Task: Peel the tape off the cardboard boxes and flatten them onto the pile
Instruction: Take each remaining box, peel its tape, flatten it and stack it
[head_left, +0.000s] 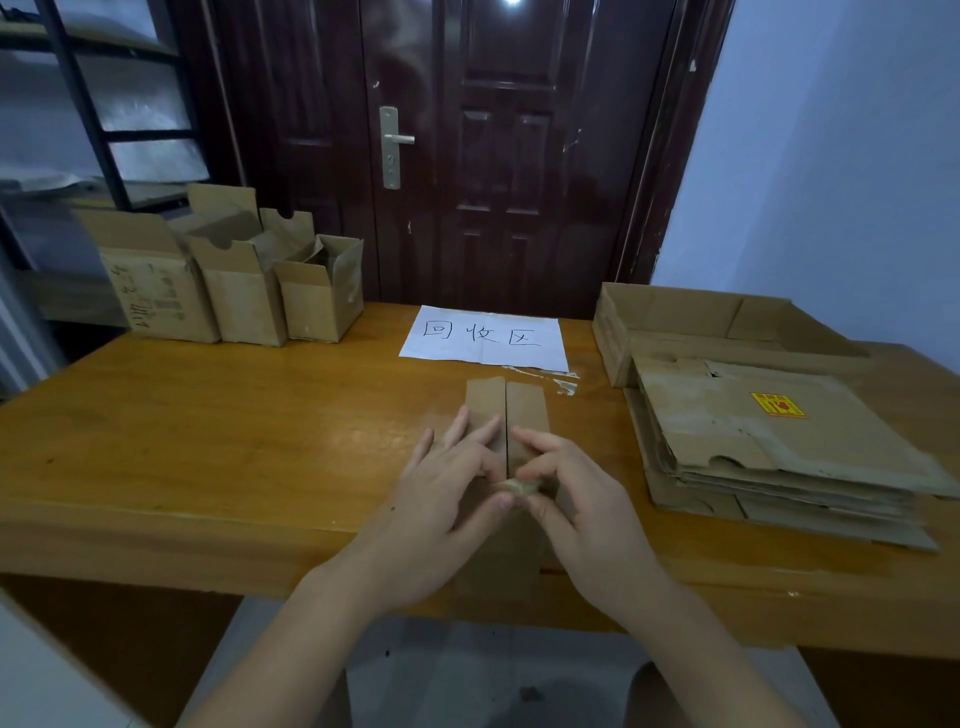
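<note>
**Tape wad pinched over the centre box**

Where the two hands meet at centre frame, a small crumpled wad of tape (514, 487) sits between them. Left hand (447, 499): thumb on the wad, fingers spread straight over the box. Right hand (576, 499): thumb and curled forefinger pinch the wad. Under both, a cardboard box (506, 410), flaps closed along a centre seam, on the wooden table (234, 441). Flattened pile (779, 447) at right of frame. Three open boxes (234, 280) at upper left. Paper sign (485, 338) just behind the centre box.
</note>
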